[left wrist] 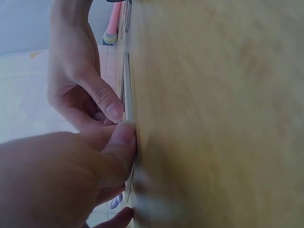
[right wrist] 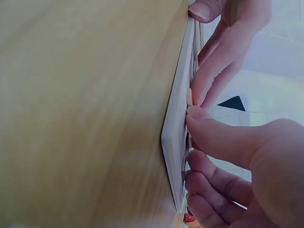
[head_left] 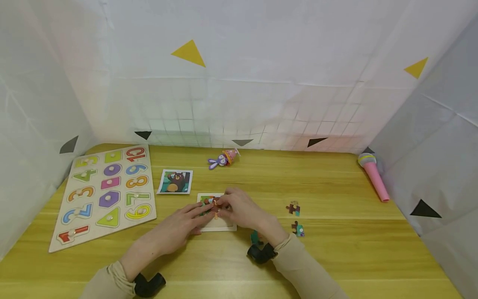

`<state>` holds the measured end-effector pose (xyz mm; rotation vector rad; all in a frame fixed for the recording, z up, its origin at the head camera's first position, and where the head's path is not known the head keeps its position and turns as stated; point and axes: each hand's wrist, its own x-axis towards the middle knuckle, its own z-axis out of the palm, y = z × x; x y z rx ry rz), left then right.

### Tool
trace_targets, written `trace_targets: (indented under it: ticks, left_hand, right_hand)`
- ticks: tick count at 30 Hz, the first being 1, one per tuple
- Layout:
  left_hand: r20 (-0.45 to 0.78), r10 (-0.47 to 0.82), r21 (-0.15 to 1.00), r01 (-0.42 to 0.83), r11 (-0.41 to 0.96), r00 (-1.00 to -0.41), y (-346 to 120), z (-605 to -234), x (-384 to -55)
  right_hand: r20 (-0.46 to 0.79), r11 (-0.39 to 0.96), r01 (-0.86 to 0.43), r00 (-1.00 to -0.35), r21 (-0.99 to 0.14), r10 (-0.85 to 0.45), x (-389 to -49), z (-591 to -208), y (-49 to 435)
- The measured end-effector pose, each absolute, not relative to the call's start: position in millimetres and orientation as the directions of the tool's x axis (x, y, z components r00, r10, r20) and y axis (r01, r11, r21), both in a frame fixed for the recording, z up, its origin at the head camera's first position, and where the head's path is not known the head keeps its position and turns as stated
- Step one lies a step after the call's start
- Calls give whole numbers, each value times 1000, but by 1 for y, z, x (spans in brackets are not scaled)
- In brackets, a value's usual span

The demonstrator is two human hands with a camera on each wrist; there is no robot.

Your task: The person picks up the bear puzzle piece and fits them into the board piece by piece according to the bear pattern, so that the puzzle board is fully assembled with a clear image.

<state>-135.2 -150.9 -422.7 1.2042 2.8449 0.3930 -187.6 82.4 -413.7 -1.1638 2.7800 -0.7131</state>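
A small jigsaw tray [head_left: 220,226] lies in front of me with brown and green bear-picture pieces [head_left: 216,205] in its upper left part. My left hand [head_left: 173,229] lies over its left side, fairly straight fingers pressing on the pieces. Its thumb touches the tray's near edge in the left wrist view. Thumb and fingers of my right hand [head_left: 244,211] pinch a jigsaw piece on the tray's top, mostly hidden by the fingers. An orange-edged bit [right wrist: 189,97] shows beside the right thumb in the right wrist view.
Loose jigsaw pieces lie to the right, one brown [head_left: 293,208], one teal [head_left: 298,229], another green [head_left: 255,237] near the right wrist. A bear picture card [head_left: 175,182], a wooden number board [head_left: 93,189], a purple rabbit toy [head_left: 223,159] and a pink microphone [head_left: 375,176] lie around.
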Motion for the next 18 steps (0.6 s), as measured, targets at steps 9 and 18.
trace_targets:
  ticks: [9,18]
  left_hand:
    - [67,710,227,704,673,-701,-150,-420,-134]
    - [62,718,231,710,666,-693,-148,-418,-132]
  right_hand:
    - [133,603,-673,-707,-429,-695,-186,-411,82]
    - [86,632,-615,-746,-472,-661,-188,-413,85]
